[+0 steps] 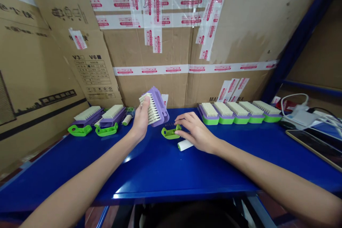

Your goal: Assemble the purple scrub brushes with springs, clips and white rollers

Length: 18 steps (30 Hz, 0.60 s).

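My left hand (141, 117) is closed around a purple brush head (158, 108) with cream bristles, tilted above the blue table. The thumb lies across the bristles. My right hand (199, 131) hovers just to the right with its fingers spread, thumb and fingertips at the right end of a green bracket (170, 134). Whether they touch the bracket is hard to tell. Under that hand lies a white roller (185, 145) with a green end, partly hidden by the palm. Small dark screws or springs (169, 124) lie behind the bracket.
On the right stands a row of several purple-and-green brushes (229, 113), bristles up. At left are two purple brush heads (113, 112) with green brackets (107, 130) in front. Cardboard (171, 89) walls the back. A phone (315, 146) and cables (296, 96) lie far right.
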Motion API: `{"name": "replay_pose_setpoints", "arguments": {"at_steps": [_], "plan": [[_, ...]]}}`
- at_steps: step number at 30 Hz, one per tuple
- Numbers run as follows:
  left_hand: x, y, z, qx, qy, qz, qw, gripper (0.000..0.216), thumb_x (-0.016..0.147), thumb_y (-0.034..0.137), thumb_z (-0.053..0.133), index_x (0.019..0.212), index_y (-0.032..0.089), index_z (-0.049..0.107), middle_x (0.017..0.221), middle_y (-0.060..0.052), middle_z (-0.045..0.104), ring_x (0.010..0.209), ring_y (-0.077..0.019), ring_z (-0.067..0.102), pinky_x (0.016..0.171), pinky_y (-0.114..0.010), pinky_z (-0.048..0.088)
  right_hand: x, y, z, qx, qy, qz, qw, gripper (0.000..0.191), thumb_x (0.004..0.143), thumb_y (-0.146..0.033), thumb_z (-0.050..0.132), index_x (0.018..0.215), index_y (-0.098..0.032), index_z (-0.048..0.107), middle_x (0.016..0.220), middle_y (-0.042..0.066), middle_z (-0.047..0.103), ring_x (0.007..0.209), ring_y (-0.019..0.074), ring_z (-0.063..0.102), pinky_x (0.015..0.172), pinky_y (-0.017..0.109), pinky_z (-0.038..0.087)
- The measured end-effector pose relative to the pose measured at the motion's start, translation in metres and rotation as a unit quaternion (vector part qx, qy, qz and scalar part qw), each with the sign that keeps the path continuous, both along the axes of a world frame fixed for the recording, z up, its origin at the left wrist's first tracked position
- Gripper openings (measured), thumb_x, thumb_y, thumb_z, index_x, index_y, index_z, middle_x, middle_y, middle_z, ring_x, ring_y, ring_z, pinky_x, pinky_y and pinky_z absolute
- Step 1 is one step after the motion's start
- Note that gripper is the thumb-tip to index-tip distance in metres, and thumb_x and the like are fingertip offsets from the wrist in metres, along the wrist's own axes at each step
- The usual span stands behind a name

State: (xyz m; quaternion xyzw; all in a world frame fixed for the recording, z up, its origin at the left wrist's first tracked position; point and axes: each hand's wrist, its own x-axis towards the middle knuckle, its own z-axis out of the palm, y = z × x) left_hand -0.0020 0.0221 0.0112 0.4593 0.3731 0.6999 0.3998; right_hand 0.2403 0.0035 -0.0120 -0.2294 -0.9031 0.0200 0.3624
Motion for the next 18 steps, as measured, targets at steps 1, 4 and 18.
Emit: {"name": "replay_pose_setpoints", "arguments": {"at_steps": [1,4,18], "plan": [[0.0002,0.0001,0.0000,0.001,-0.002,-0.001,1.000,0.063,0.088,0.076,0.071,0.107,0.016,0.075,0.098,-0.011,0.082,0.097,-0.0289,0.080,0.084,-0.035,0.067,-0.0001,-0.0020,0.0012,0.005,0.002,0.003,1.000,0.021,0.108,-0.034,0.064,0.124,-0.021,0.066,0.131,0.012,0.068,0.123,0.0310,0.057,0.107,0.052,0.052],[0.0013,0.0005,0.0002,-0.002,-0.011,-0.006,1.000,0.062,0.088,0.075,0.071,0.108,0.016,0.075,0.100,-0.012,0.082,0.100,-0.0296,0.080,0.085,-0.035,0.067,-0.0003,-0.0051,0.0038,0.019,0.011,0.009,1.000,0.021,0.110,-0.031,0.060,0.127,-0.020,0.063,0.133,0.013,0.067,0.126,0.0310,0.057,0.109,0.053,0.053],[0.0048,-0.0019,0.0003,-0.001,-0.020,-0.036,0.999,0.060,0.091,0.073,0.069,0.111,0.017,0.076,0.098,-0.013,0.083,0.104,-0.0310,0.080,0.085,-0.035,0.068,-0.0007,-0.0024,-0.0033,-0.021,-0.014,0.026,0.999,0.022,0.115,-0.029,0.047,0.135,-0.021,0.053,0.134,0.015,0.065,0.123,0.0288,0.065,0.105,0.051,0.059]]}}
